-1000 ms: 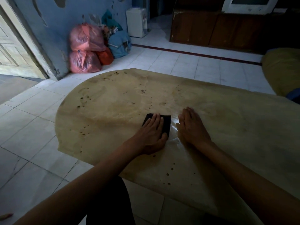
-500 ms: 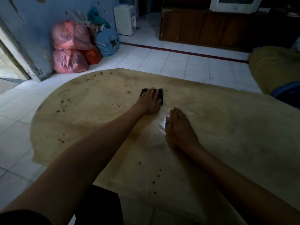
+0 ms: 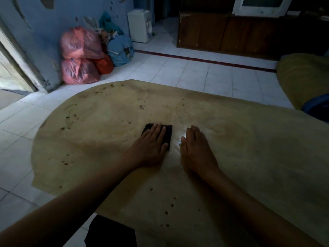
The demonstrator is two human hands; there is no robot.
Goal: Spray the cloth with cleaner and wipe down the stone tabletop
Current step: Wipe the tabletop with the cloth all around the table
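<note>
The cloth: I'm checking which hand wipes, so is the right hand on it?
No, the left hand presses flat on the dark cloth, while the right hand rests on bare tabletop beside it.

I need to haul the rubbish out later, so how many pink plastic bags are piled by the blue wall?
2: one pink bag on the floor and another pink bag stacked on it, beside an orange bag and blue bundle. More may be hidden behind.

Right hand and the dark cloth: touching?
Apart. The head view shows a strip of bare, shiny stone tabletop between the right hand and the dark cloth; only the left hand lies flat on the cloth.
</note>
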